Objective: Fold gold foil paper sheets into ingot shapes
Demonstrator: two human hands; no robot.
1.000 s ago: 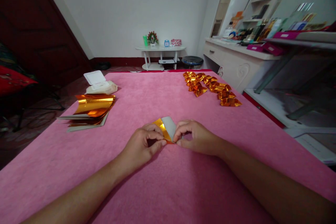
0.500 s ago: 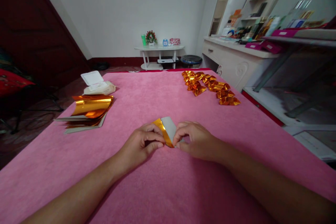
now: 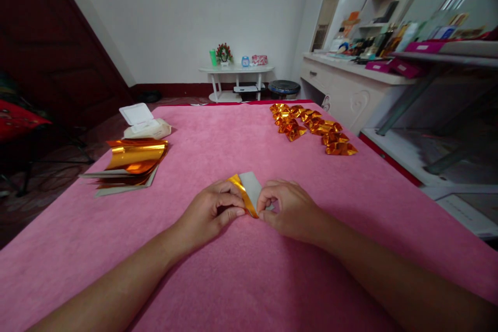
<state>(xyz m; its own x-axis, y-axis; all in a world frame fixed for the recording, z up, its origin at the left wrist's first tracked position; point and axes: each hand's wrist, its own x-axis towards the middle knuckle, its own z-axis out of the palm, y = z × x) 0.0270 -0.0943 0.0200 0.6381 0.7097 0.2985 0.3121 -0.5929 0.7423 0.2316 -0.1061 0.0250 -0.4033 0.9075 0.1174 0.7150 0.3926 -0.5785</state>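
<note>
A partly folded sheet of gold foil paper (image 3: 251,187) lies on the pink cloth between my hands, its grey-white back showing beside a gold band. My left hand (image 3: 218,206) grips the gold edge between thumb and fingers. On the other side, my right hand (image 3: 286,207) pinches the near corner, thumb against forefinger. To the left rests a stack of gold foil sheets (image 3: 138,155), their top sheets curling. Several folded gold foil pieces (image 3: 311,122) sit in rows at the far right.
A white packet with a raised lid (image 3: 146,127) stands behind the stack. The pink cloth (image 3: 218,280) covers the whole work surface. Beyond its right edge is a white dresser (image 3: 350,88) with bottles, and at the back a low white table (image 3: 237,69).
Both hands keep their hold on the foil paper, with only a very slight shift of the fingers. The view has tilted a little; the stack and folded pieces stay put.
</note>
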